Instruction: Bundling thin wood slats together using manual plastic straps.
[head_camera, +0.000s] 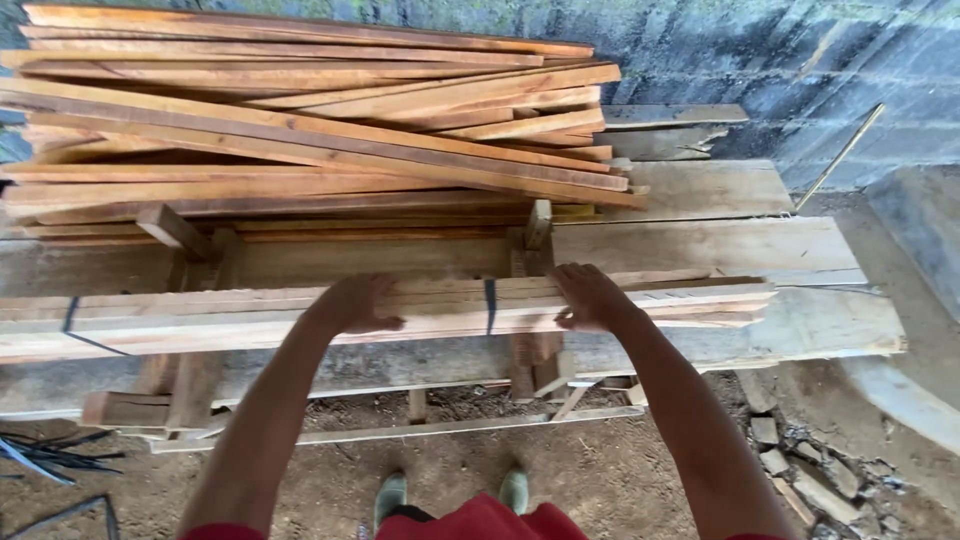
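Our left hand (352, 303) lies palm down on a bundle of thin planks (420, 312), its fingers curled forward over the far edge, so we cannot tell how far they spread. Our right hand (590, 297) rests on the same bundle, fingers slightly apart and stretched flat toward the left, thumb at the near edge. Neither hand pinches anything; both simply press on the top board.

Between our fingertips a dark strap (490, 305) wraps the bundle, and a second dark strap (70, 315) crosses it far out past the left hand. The planks are pale, rough-sawn, long and flat, with splintered ends out beyond the right hand.

Under the bundle lie broad, grey, weathered slabs (720, 245) on short wooden blocks. Beyond our fingers rises a loose stack of reddish boards (300, 130), laid crisscross against a dark block wall (800, 60). Below the hands, the dirt floor (600, 480) shows our green shoes (392, 495) and broken stones (790, 470) to the right.
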